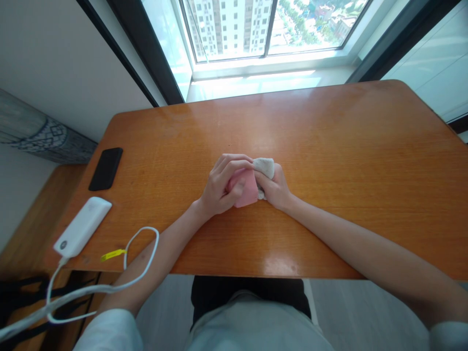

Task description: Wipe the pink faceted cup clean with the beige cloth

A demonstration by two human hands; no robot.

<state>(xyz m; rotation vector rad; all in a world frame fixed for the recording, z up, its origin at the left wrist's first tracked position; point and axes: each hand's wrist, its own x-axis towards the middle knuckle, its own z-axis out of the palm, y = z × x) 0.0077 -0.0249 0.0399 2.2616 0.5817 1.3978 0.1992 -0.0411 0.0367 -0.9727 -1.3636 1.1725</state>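
Over the middle of the wooden table (329, 146), my left hand (223, 185) is closed around a pink object (249, 190) with a smooth, flat side. Its kind is not clear, since my fingers cover part of it. My right hand (276, 187) grips a bunched light grey cloth (264, 167), which is pressed against the right side of the pink object. Part of the cloth sticks out above my right thumb and a little shows below it. Both hands are close together, nearly touching.
At the table's left side lie a black phone (106, 168) and a white power bank (83, 227). A white cable (87, 291) with a yellow tag (113, 254) loops by my left forearm. A window (266, 29) stands behind the far edge; a curtain (44, 126) hangs left.
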